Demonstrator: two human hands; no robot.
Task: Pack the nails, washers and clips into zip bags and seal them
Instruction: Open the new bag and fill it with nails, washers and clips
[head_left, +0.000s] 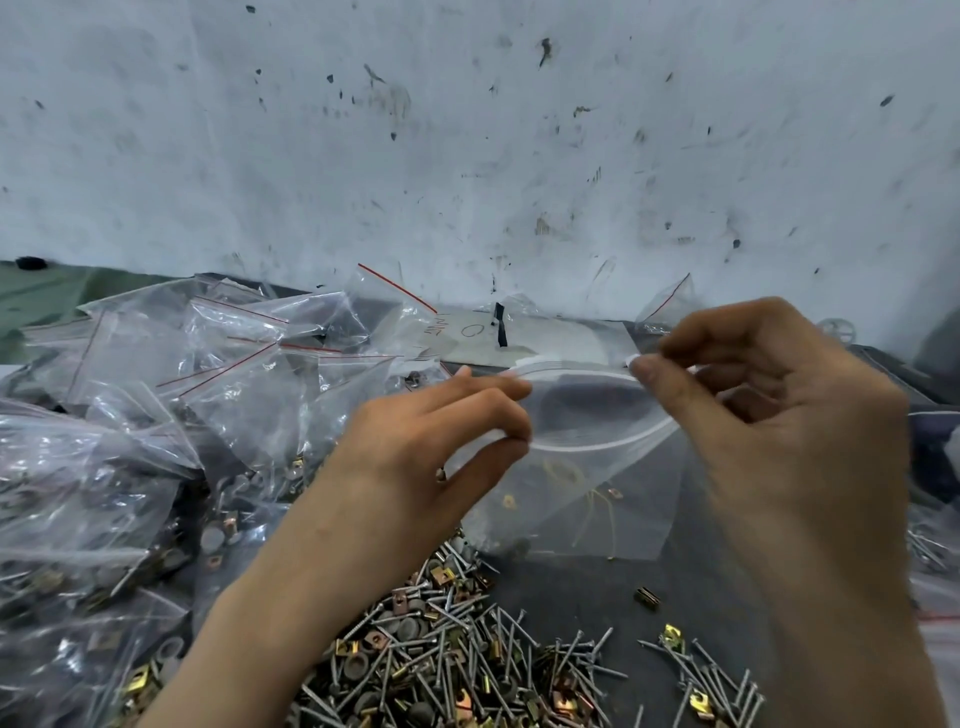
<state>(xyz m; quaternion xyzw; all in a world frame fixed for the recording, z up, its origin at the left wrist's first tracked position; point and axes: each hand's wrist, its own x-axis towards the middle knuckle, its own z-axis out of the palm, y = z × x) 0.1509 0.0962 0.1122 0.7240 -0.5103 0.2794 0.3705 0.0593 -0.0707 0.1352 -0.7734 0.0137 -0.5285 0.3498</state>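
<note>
Soft, even light is filling the scene. Glare is glinting off the filled zip bags (109, 457), and the right hand (774, 415) is blurring.

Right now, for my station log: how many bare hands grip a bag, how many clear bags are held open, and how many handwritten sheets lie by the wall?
Clear plastic zip bag held open: 1
Bare hands pinching its rim: 2, left hand and right hand
White handwritten paper sheet by the wall: 1
Total: 4
</note>
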